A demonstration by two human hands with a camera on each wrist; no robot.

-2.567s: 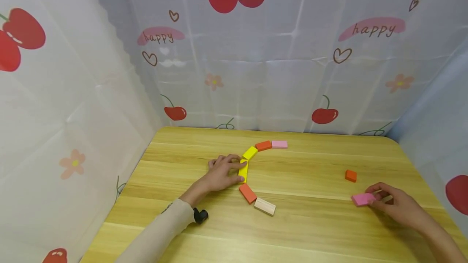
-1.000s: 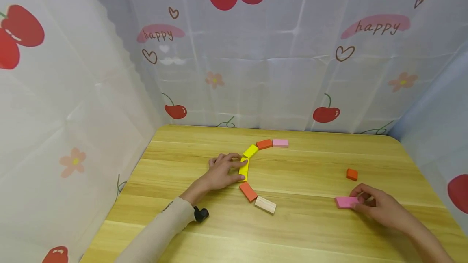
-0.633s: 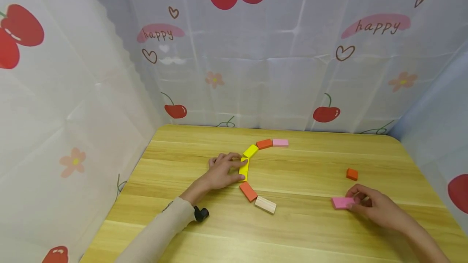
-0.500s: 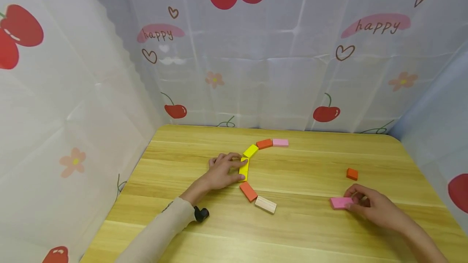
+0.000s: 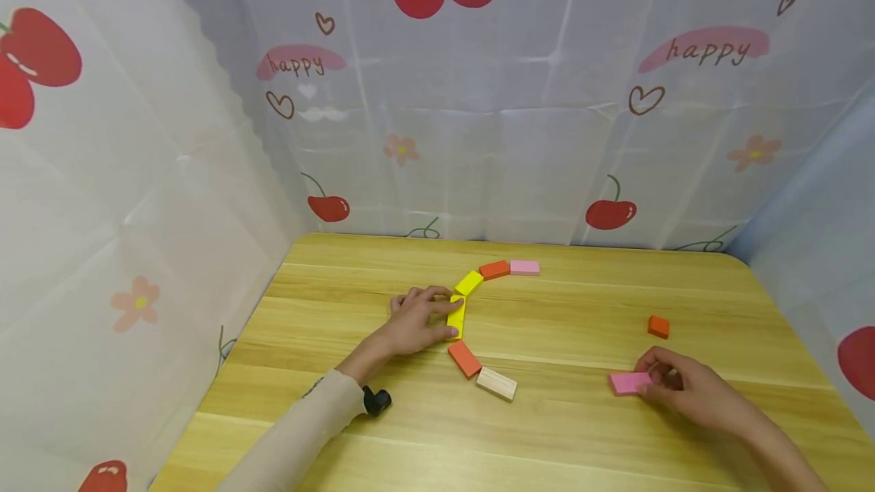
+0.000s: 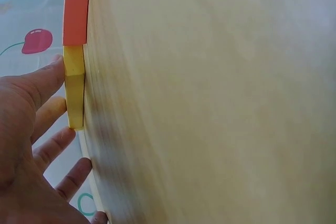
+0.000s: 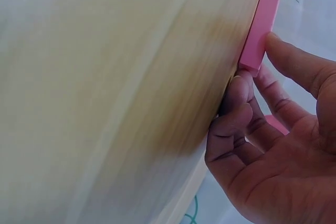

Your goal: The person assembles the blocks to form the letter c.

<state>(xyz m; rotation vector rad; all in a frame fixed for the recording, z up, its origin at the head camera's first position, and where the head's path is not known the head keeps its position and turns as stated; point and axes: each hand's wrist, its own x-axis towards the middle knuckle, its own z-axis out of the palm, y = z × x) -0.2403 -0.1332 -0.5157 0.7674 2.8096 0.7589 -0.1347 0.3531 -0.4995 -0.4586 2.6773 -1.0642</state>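
Observation:
In the head view, the left hand reaches over a yellow block, thumb at its near end and a forefinger at its far end. The left wrist view shows the thumb against this block, an orange-red block beyond it. At the right, the right hand pinches one end of a pink block, whose other end points left. In the right wrist view the thumb presses the pink block's side, and the other fingers curl near the tabletop.
A curve of blocks continues from the held yellow one: another yellow, a red-orange and a pink one beyond; an orange-red and a plain wooden one nearer. A small orange block lies beyond the right hand. Printed curtains enclose the wooden table.
The right hand has slid leftward across the table with the pink block, turning it slightly. The left hand keeps its place at the yellow block, and the curve of blocks is unchanged.

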